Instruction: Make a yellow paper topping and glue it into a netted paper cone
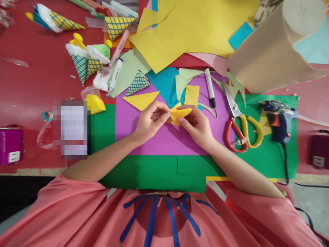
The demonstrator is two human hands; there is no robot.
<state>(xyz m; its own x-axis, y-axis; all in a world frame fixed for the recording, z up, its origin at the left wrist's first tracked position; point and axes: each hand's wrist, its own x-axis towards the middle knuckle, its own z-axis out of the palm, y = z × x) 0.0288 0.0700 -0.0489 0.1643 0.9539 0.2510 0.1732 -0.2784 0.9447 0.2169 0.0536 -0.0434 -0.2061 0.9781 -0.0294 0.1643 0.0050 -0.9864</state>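
Between both hands is a small piece of folded yellow paper (177, 114), held just above the purple sheet (154, 145). My left hand (153, 120) pinches its left end with thumb and forefinger. On the other side, my right hand (197, 125) grips it between thumb and fingers, which partly hide it. A flat yellow paper triangle (142, 99) lies just beyond my left hand. Behind that rests a paper cone (138, 84) with a green lattice pattern. A yellow paper rectangle (192, 95) lies beyond my right hand, near a black-and-white marker (210, 87).
Scissors (238, 120) with red and yellow handles lie at right, beside a blue glue gun (282, 127) with a cord. Large yellow sheets (180, 31) and a beige roll (267, 51) stand at the back. Finished cones (95, 61) and a pixelated rectangular object (74, 130) are at left.
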